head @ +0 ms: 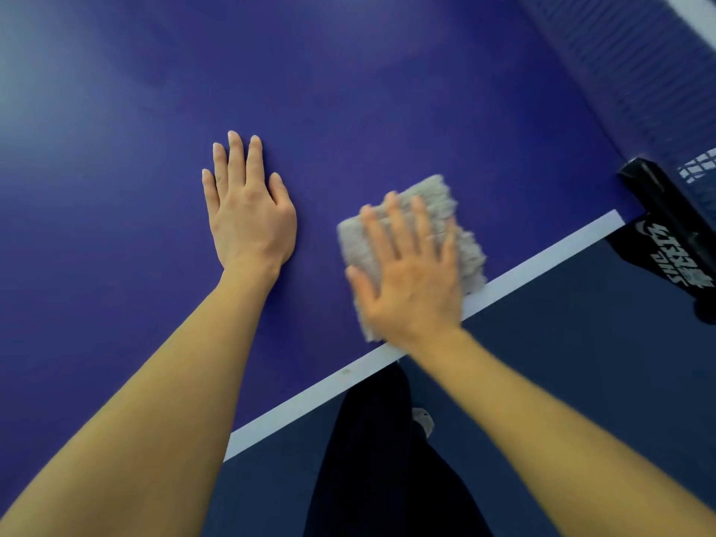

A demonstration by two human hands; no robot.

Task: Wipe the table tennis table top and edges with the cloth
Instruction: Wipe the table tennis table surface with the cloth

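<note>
Looking down through the head view, I saw the right hand point(410, 273) flat on the grey cloth point(438, 203), its fingers point(391, 222) straight and slightly apart, pressing down rather than gripping. The cloth lay folded on the blue bench point(348, 91), near the side, with its near corner lapping onto the white line point(310, 397) that ran along that side. It sat a short way from the net point(627, 71) and its black post point(666, 211). The right hand and the cloth were blurred, so I judged a stroke was under way.

The left hand point(248, 211) lay palm down on bare bench just beside the cloth, apart from it. Its fingers were straight and close together and held nothing; I took it for a brace.

As to progress, I could not tell how much had been wiped. The surface showed no streaks, damp or dust to set cleaned parts apart from the rest, and glare washed out the far left. I judged the work to be on the top by the side line. The upright face of the edge was out of sight, so I counted the edges as not shown done. Below the bench I saw dark floor point(581, 362), a dark-clad leg point(379, 459) and a shoe point(424, 420).
</note>
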